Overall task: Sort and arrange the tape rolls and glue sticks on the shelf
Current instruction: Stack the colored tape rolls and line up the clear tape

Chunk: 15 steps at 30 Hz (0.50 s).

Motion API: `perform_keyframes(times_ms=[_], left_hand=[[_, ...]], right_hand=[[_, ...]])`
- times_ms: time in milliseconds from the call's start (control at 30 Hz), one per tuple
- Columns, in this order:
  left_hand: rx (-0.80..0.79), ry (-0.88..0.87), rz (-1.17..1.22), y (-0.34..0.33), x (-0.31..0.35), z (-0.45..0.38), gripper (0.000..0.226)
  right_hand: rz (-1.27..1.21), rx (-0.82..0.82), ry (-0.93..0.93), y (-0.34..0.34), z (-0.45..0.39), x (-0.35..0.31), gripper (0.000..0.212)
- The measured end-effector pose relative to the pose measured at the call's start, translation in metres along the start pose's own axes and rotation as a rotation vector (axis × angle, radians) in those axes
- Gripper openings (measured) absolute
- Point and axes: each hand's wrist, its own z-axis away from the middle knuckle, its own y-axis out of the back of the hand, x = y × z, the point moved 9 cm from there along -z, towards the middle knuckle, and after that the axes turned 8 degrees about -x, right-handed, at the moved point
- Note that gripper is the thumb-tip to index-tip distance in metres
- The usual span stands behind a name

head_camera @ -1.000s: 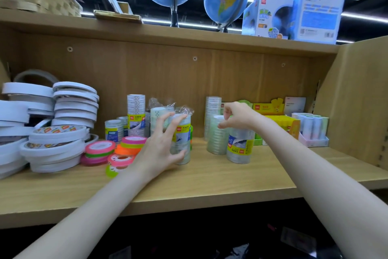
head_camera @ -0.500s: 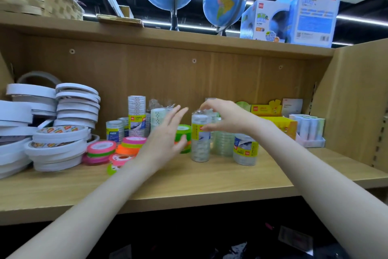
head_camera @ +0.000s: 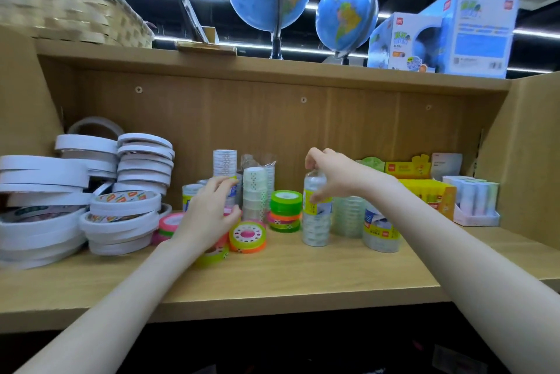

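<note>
The right hand point(head_camera: 336, 173) pinches the crimped top of a wrapped stack of clear tape rolls point(head_camera: 316, 213), thumb and fingers curled round its upper end; the stack stands upright on the wooden shelf point(head_camera: 288, 276). The left hand point(head_camera: 209, 213) reaches in with its fingers curled over the small rolls behind it, and whether it has hold of anything cannot be told, since the hand hides what lies under its fingertips.

Taking the held stack as the landmark: just to its right stands another stack of clear tape point(head_camera: 348, 216), and beside that a wider wrapped pack with a blue label point(head_camera: 380, 228), nearer the shelf's front edge. Just to its left sits a short pile of neon rolls, green on top point(head_camera: 285, 211). Further left and nearer the front lies an orange-and-yellow neon roll point(head_camera: 248, 236), touching the left hand's side. Behind the neon pile stands a wrapped stack of dotted tape point(head_camera: 254, 195), and left of that a taller white patterned stack point(head_camera: 225, 164) against the back panel. Far to the left are heaped piles of white double-sided tape rolls point(head_camera: 121, 216).

Well to the right of the held stack sits a yellow display box point(head_camera: 430, 195), and beyond it a tray of glue sticks point(head_camera: 474, 201) near the shelf's side wall.
</note>
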Motion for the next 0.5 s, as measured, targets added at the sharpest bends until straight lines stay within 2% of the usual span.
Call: perform_keyframes(times_ms=[100, 267, 333, 400, 500], left_hand=[[0.013, 0.014, 0.016, -0.003, 0.004, -0.010, 0.049], [0.064, 0.062, -0.120, -0.005, 0.014, -0.024, 0.052], [0.136, 0.040, -0.171, 0.001, 0.017, -0.030, 0.050], [0.207, 0.027, -0.216, 0.004, 0.017, -0.034, 0.053], [0.288, 0.093, -0.109, 0.012, 0.002, -0.036, 0.066]], right_hand=[[-0.042, -0.033, -0.004, -0.011, 0.000, 0.007, 0.058], [-0.166, 0.053, 0.017, 0.001, 0.010, 0.014, 0.050], [-0.202, 0.174, 0.010, 0.031, 0.011, 0.020, 0.047], [-0.258, 0.365, 0.008, 0.069, 0.012, 0.025, 0.046], [-0.333, 0.584, 0.051, 0.098, 0.002, 0.022, 0.044]])
